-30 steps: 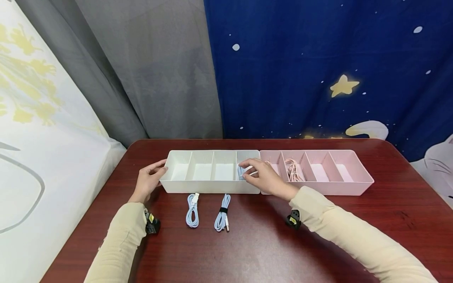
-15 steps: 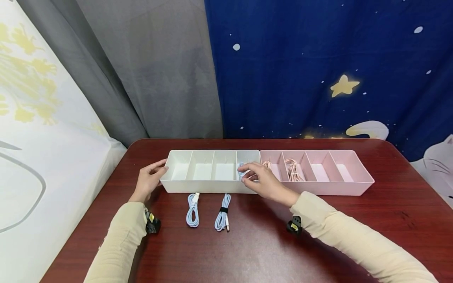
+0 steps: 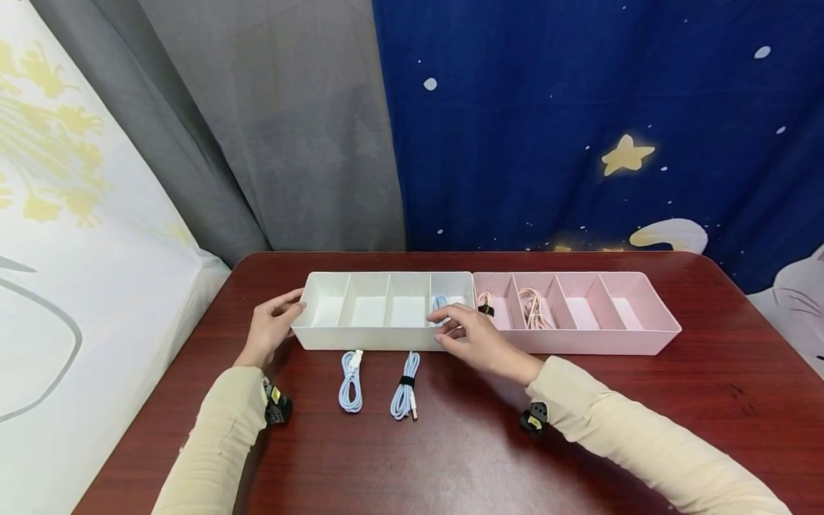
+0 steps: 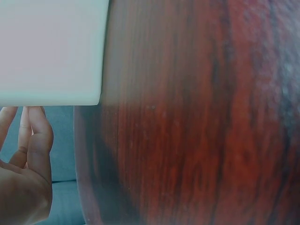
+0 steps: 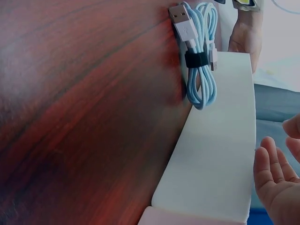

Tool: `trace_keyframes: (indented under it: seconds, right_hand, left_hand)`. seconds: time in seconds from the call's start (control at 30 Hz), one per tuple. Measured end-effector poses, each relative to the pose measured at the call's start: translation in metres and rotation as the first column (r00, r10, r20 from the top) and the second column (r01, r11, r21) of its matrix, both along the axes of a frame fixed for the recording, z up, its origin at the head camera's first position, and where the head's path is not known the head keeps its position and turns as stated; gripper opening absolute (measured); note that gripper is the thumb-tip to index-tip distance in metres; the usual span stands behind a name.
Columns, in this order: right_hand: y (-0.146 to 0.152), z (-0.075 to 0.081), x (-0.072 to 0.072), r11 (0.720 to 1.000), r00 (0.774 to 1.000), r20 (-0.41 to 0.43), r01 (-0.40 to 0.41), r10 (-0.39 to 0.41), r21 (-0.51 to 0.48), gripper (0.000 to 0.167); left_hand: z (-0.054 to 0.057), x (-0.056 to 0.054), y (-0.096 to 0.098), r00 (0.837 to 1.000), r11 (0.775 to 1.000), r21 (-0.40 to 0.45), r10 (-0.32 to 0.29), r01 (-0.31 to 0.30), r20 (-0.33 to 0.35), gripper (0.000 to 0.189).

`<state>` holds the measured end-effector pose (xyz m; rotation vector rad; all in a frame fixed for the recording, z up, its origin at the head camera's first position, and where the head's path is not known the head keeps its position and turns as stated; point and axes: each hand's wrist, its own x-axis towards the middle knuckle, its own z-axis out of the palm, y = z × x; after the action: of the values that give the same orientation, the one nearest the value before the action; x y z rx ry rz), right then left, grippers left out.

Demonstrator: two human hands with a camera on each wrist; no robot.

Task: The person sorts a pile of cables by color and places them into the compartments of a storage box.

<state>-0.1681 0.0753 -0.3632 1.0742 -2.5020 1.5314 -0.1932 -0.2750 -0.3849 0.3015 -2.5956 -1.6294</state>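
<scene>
My left hand rests against the left end of a white divided box, its fingertips at the end wall; in the left wrist view the hand touches that end with extended fingers. My right hand, relaxed and holding nothing, hovers at the front rim of the box's rightmost compartment. A coiled light-blue cable lies in that compartment, partly hidden by the hand. On the table in front lie two more coiled blue cables: one on the left with a white plug, another bound with a black strap.
A pink divided box adjoins the white one on the right. Its two left compartments hold coiled pink cables, one strapped cable and one looser cable. The dark red wooden table ends at curtains behind.
My right hand has drawn back and slightly down from the rightmost white compartment, uncovering more of the blue cable and the strapped pink cable. The left hand has not moved.
</scene>
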Motion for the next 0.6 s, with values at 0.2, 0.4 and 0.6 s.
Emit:
trace_keyframes:
  seconds: [0.2,0.4,0.6]
  right_hand:
    - [-0.001,-0.001,0.004,1.000,0.999,0.041,-0.024,0.024,0.011,0.026]
    - [-0.003,-0.006,0.007,1.000,0.999,0.039,-0.027,0.027,0.008,0.026]
    - [-0.008,-0.006,0.015,0.999,0.998,0.042,-0.041,0.040,0.025,0.027]
  left_hand:
    - [0.000,0.000,0.000,1.000,1.000,0.006,0.001,-0.001,-0.002,0.047]
    - [-0.001,0.000,0.000,1.000,1.000,0.011,0.000,0.000,-0.001,0.048]
    - [-0.001,-0.001,-0.001,1.000,1.000,0.014,0.003,-0.003,0.004,0.049]
